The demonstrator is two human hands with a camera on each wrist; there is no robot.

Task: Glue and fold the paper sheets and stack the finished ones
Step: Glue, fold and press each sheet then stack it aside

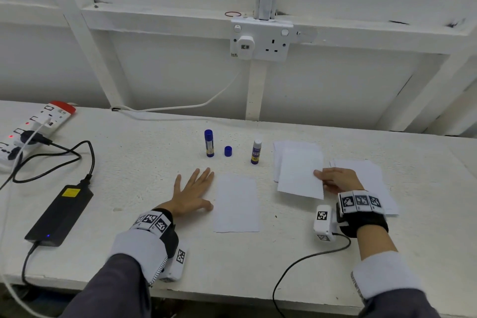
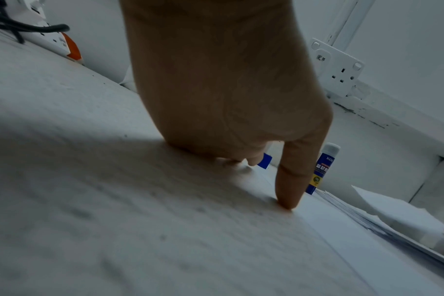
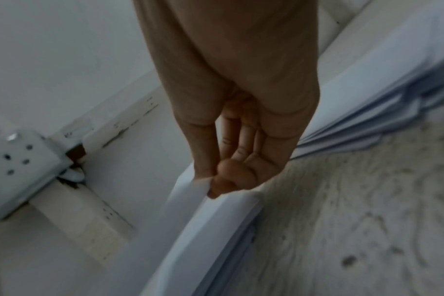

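Midway, by the look of the table point(image 1: 258, 261): one sheet point(image 1: 236, 204) lies flat before the person, and the left hand point(image 1: 192, 192) rests with fingers spread on the table just beside the sheet's left edge, holding nothing. The right hand point(image 1: 335, 179) pinches the right edge of a second sheet point(image 1: 300, 173) between thumb and fingers, above a pile point(image 1: 278, 150) near the glue. Another pile point(image 1: 374, 178) lies under and beyond that hand; which pile holds finished pieces cannot be told. An uncapped glue stick point(image 1: 256, 148) stands behind the flat sheet, its blue cap point(image 1: 228, 151) and a capped stick point(image 1: 209, 142) to the left. Whether the flat sheet is folded or glued cannot be told; at the least, stacking remains.
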